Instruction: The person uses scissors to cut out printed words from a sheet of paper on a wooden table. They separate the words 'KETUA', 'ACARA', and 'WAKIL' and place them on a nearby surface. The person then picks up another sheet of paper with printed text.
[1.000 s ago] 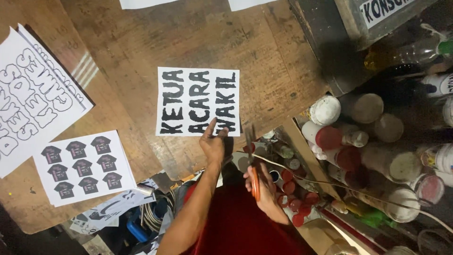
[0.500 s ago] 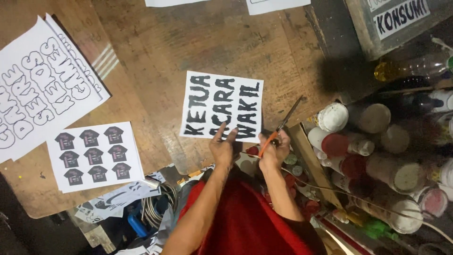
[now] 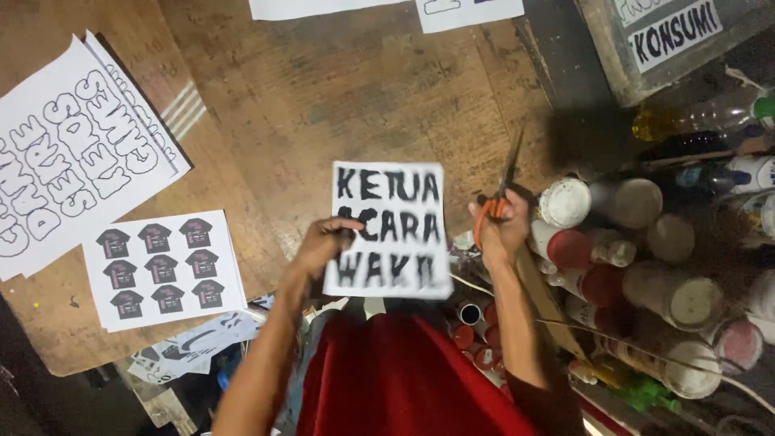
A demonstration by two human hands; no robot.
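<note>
My left hand [image 3: 327,242] grips the left edge of a white sheet [image 3: 391,230] printed with three rows of bold black letters and holds it lifted off the wooden table [image 3: 347,89]. Just right of the sheet, my right hand [image 3: 502,228] is closed on orange-handled scissors [image 3: 502,190], their blades pointing up and away from me. The scissors are apart from the paper.
A sheet of small dark shirt pictures [image 3: 161,269] and a stack of outlined-letter sheets [image 3: 73,153] lie at the left. Many capped paint jars [image 3: 646,242] and bottles crowd the right. More white sheets [image 3: 468,12] lie at the far edge, by a framed screen [image 3: 670,40].
My left hand lifted the lettered sheet off the table toward me. My right hand rose with the scissors to the sheet's right side.
</note>
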